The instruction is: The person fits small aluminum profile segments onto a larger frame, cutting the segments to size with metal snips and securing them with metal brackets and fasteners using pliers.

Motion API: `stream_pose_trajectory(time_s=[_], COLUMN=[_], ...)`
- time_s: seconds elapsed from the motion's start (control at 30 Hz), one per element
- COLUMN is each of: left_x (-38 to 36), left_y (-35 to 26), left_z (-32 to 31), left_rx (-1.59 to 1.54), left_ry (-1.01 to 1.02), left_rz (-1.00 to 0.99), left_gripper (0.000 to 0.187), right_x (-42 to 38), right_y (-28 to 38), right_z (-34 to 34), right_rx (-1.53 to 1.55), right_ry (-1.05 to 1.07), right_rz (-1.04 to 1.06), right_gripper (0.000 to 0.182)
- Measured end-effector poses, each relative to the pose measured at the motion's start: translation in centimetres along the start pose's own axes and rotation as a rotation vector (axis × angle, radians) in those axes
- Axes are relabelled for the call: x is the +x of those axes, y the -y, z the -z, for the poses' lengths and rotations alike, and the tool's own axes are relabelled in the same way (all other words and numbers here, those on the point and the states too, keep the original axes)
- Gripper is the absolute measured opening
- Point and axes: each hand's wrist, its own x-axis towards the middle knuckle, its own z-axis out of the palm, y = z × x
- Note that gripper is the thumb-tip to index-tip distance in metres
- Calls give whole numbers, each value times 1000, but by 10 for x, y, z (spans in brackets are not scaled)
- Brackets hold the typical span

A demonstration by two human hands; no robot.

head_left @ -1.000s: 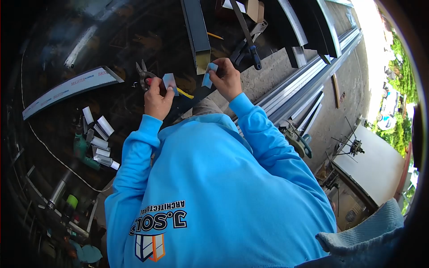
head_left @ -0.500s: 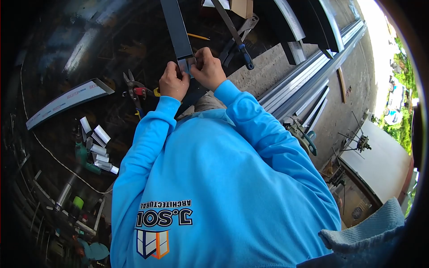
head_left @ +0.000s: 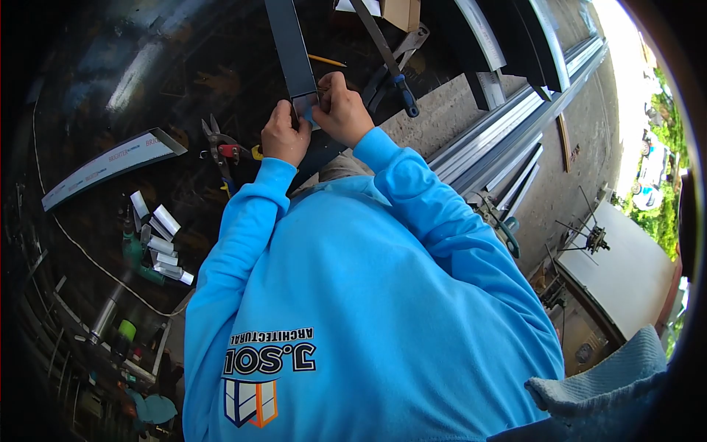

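A long dark metal profile (head_left: 288, 48) points toward me across the black bench. At its near end sits a small shiny metal piece (head_left: 304, 107), partly hidden by fingers. My left hand (head_left: 286, 134) pinches this piece from the left, thumb against its lower part. From the right, my right hand (head_left: 343, 110) grips it at the edge, fingers curled and thumb at its face. Red-jointed tin snips (head_left: 221, 150) lie left of my left hand. Beyond my right hand are a yellow pencil (head_left: 326, 60) and a file (head_left: 404, 94) with a blue handle.
Left on the bench lie a film-covered metal length (head_left: 114, 163), several short silver offcuts (head_left: 166, 222) and a green power tool (head_left: 134, 252). A cardboard box (head_left: 401, 13) and locking pliers (head_left: 414, 42) are at the far side. Long metal profiles (head_left: 508, 121) are stacked to the right.
My right fingers have shifted slightly on the small metal piece, showing more of its face. My left hand stays nearly in place. The dark profile has barely moved.
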Motion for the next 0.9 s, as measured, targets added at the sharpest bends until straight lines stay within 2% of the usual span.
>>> stream_pose_trajectory(time_s=[0.6,0.9], left_x=[2,2], left_y=[-2,-3], left_z=[0,-1], left_rx=[16,-4], left_ry=[10,11], left_rz=[21,30], left_gripper=[20,18], right_x=[6,10], right_y=[1,6], right_z=[0,3], right_rx=[9,14], right_ry=[61,134], right_rz=[-36,-51], right_gripper=[37,43])
